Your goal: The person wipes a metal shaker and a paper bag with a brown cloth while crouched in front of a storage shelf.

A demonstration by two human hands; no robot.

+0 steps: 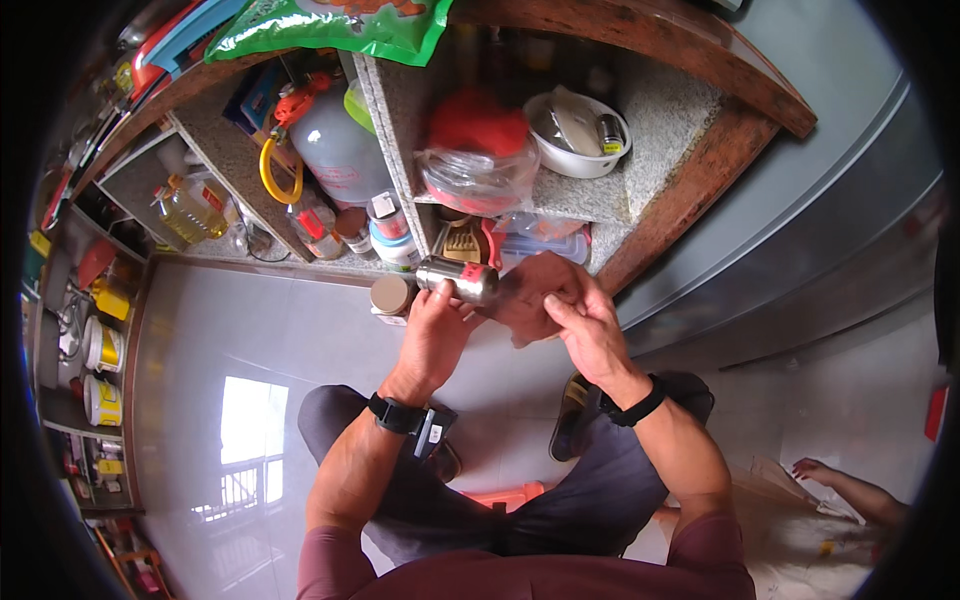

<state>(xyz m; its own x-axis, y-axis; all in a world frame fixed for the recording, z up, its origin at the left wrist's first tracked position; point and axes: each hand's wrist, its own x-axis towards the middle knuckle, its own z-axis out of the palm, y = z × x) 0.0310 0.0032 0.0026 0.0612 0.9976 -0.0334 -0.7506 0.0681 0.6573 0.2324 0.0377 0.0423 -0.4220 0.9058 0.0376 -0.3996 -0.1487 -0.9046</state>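
Observation:
My left hand (435, 330) grips a shiny metal canister (454, 277) that lies on its side in the fingers and bears a red label. In my right hand (592, 330) is a brown cloth (536, 296), bunched under the thumb and hanging beside the canister's right end. Whether cloth and metal touch there, I cannot tell. Just left of the canister, a jar with a tan lid (390, 295) stands on the floor against the cabinet. Behind my hands, the low shelf holds a clear plastic box (551, 246) and a brown woven item (461, 244).
A white bowl (577, 161) and a plastic-wrapped red item (476, 176) occupy the upper shelf. Left of the divider stand a gas cylinder (337, 146) and several jars. A grey appliance-like panel (750, 232) rises at right. Another person's hand (814, 471) shows at lower right.

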